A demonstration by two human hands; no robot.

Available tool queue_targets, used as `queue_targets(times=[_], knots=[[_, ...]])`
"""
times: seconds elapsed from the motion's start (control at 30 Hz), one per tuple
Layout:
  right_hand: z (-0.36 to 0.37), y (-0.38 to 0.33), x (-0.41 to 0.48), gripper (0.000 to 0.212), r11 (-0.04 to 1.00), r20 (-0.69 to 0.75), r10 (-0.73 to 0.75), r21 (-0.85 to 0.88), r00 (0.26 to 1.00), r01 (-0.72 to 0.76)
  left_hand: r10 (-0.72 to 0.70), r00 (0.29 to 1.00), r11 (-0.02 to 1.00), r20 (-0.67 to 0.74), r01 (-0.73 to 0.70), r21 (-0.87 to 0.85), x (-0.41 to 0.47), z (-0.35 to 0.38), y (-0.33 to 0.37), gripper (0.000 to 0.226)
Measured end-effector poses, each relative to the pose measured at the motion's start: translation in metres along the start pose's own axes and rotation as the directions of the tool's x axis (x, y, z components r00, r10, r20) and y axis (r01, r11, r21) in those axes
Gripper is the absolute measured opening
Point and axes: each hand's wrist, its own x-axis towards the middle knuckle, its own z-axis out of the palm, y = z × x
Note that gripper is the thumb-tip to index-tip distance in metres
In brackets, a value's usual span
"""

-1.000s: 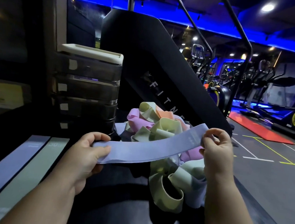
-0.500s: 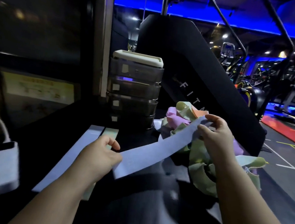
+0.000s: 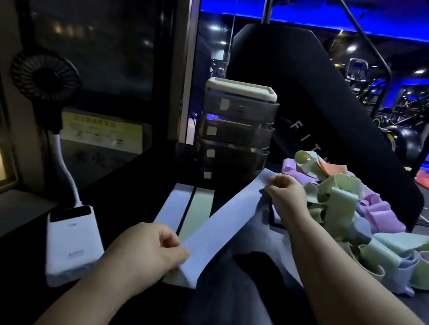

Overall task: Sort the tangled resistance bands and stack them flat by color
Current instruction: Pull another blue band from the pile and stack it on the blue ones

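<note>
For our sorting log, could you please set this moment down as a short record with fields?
held band: pale blue, stretched straight between both grips
left grip: pinches the near end
right grip: pinches the far end
laid flat: blue band and green band, side by side
tangled pile: green, lilac, orange and blue bands, right of the hands
behind: drawer unit
left: white power bank carrying a black fan
</note>
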Motion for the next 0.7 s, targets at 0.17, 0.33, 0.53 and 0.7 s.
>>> queue_targets(times=[0.17,0.33,0.53,0.7], knots=[[0.048,-0.007,0.002,0.02,0.999,0.086,-0.036,-0.025,0.996,0.038,0.033,0.995,0.988,-0.092,-0.019,0.156,-0.009,-0.015,-0.018,0.016],[0.092,-0.016,0.004,0.02,0.99,0.17,-0.086,-0.093,0.982,0.103,0.049,0.992,0.988,-0.114,-0.031,0.149,-0.01,-0.028,-0.03,0.009],[0.136,-0.015,0.015,0.028,0.965,0.23,-0.124,-0.2,0.965,0.172,0.049,0.986,0.986,-0.157,-0.022,0.168,-0.007,-0.04,-0.041,0.016],[0.155,-0.013,0.02,0.02,0.962,0.247,-0.141,-0.192,0.959,0.191,0.06,0.989,0.976,-0.133,-0.03,0.217,-0.004,-0.037,-0.043,0.015]])
